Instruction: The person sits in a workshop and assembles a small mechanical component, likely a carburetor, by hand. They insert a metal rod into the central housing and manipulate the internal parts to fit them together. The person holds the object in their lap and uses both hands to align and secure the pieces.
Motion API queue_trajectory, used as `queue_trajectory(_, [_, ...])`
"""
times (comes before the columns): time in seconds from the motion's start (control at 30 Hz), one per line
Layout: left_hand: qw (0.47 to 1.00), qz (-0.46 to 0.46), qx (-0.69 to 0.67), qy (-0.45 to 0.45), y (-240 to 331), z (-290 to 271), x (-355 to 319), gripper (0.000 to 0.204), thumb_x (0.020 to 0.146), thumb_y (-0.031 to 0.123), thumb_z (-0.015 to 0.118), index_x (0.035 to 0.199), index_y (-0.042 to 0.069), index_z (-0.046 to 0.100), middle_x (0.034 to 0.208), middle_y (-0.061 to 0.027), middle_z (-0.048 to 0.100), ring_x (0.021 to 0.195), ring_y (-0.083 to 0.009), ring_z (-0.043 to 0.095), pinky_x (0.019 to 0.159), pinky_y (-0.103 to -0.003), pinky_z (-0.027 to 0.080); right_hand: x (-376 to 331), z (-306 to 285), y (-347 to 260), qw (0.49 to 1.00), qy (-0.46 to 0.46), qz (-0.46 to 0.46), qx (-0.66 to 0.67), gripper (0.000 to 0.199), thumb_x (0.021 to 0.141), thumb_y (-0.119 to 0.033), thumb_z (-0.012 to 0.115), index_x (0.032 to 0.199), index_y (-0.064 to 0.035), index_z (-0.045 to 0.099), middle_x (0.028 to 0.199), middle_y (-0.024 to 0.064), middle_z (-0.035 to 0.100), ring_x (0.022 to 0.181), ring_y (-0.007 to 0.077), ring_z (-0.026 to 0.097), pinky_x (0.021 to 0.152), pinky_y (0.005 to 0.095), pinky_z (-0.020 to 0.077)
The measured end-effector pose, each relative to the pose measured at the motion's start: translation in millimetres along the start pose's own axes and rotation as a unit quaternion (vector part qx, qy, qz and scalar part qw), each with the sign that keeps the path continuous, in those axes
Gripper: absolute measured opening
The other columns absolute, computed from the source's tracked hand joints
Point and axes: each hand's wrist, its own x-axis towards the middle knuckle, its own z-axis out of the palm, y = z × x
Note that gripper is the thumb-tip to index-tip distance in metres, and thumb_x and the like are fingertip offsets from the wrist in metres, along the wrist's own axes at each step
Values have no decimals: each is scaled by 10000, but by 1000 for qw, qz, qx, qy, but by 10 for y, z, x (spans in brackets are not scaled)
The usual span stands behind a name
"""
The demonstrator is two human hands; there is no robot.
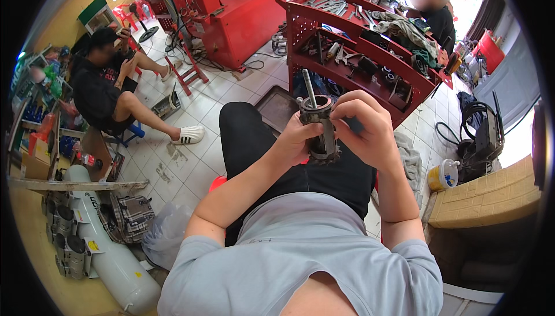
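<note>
Over my lap, both my hands hold a greasy metal part (319,125): a ring-shaped collar at the top, a toothed gear at the bottom and a thin steel shaft sticking up out of it. My left hand (296,140) grips it from the left side, fingers wrapped around the body near the gear. My right hand (364,128) covers its right side, fingertips pinched at the collar's rim. I sit on a red stool (217,182), in black trousers and a grey shirt.
A red tool cart (370,50) with wrenches and rags stands just ahead. A person sits at the left on a blue stool; another stands behind the cart. A white gas cylinder (110,252) lies lower left; a yellow-lidded tub (444,175) and black hoses lie right.
</note>
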Motion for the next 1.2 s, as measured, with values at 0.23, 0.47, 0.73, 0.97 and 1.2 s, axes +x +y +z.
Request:
queue_trajectory(0.23, [991, 64, 114, 33, 192, 158, -56, 323, 748, 4, 787, 1041, 33, 652, 954, -64, 695, 827, -135, 677, 741, -296, 571, 18, -57, -61, 999, 22, -26, -22, 261, 736, 85, 672, 973, -21, 647, 926, 96, 611, 772, 220, 636, 679, 304, 529])
queue_trajectory(0.47, [932, 187, 303, 64, 284, 279, -95, 307, 728, -108, 728, 1013, -24, 653, 966, -71, 700, 877, -128, 680, 741, -286, 582, 41, -83, -21, 999, 29, -30, 6, 203, 786, 27, 677, 982, -18, 645, 871, 79, 619, 730, 170, 611, 641, 270, 499])
queue_trajectory(0.73, [842, 237, 482, 40, 479, 366, -146, 290, 671, -106, 741, 940, -18, 677, 910, -71, 695, 825, -117, 671, 722, -256, 556, -28, -72, -73, 963, -17, 208, 173, 158, 880, -101, 654, 992, 1, 606, 722, 27, 579, 684, 83, 508, 638, 244, 420])
queue_trajectory(0.97, [846, 235, 476, 43, 477, 333, -152, 336, 625, -12, 851, 915, -8, 681, 863, -37, 661, 760, -94, 611, 696, -232, 489, -45, -84, -17, 983, -3, 89, 163, 197, 803, -38, 666, 982, -10, 589, 825, 12, 595, 748, 82, 505, 678, 221, 405])
queue_trajectory(1.2, [832, 259, 490, 21, 462, 340, -142, 255, 667, 13, 818, 888, 10, 691, 829, -40, 659, 743, -108, 606, 667, -251, 479, -57, -102, -100, 936, -15, 205, 286, 146, 859, -52, 656, 970, -6, 573, 806, 19, 585, 742, 69, 526, 664, 233, 425])
